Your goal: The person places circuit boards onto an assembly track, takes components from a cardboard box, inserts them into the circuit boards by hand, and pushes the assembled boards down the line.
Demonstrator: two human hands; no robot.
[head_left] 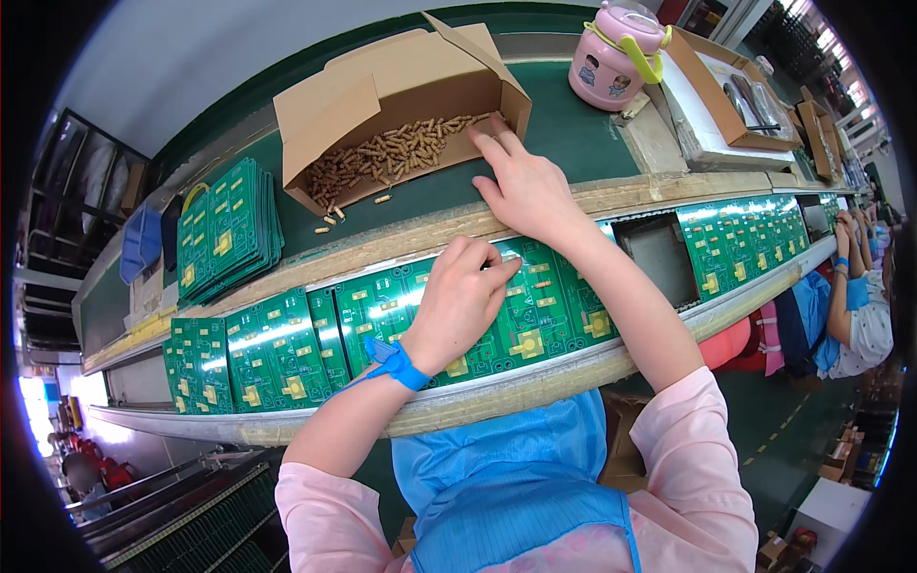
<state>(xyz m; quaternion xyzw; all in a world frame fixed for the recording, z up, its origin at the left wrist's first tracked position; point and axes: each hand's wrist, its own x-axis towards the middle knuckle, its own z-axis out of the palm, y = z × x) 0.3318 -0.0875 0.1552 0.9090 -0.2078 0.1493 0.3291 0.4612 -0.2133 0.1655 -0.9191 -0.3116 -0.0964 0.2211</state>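
My left hand [457,304], with a blue strap on its wrist, is over a green circuit board [531,325] in the row. Its thumb and index finger are pinched close to the board; anything between them is too small to make out. My right hand [527,187] reaches to the right end of an open cardboard box [401,67], its fingers apart and fingertips over the low front side. Many small tan cylindrical parts [401,148] lie heaped in the box. A few loose ones [330,219] are at its front left corner.
Circuit boards [272,353] line the rail, with a gap [654,258] right of my forearm. A board stack [224,229] and blue bin [141,244] stand left. A pink container [616,62] and carton [726,91] are back right. A co-worker's arm [841,286] shows far right.
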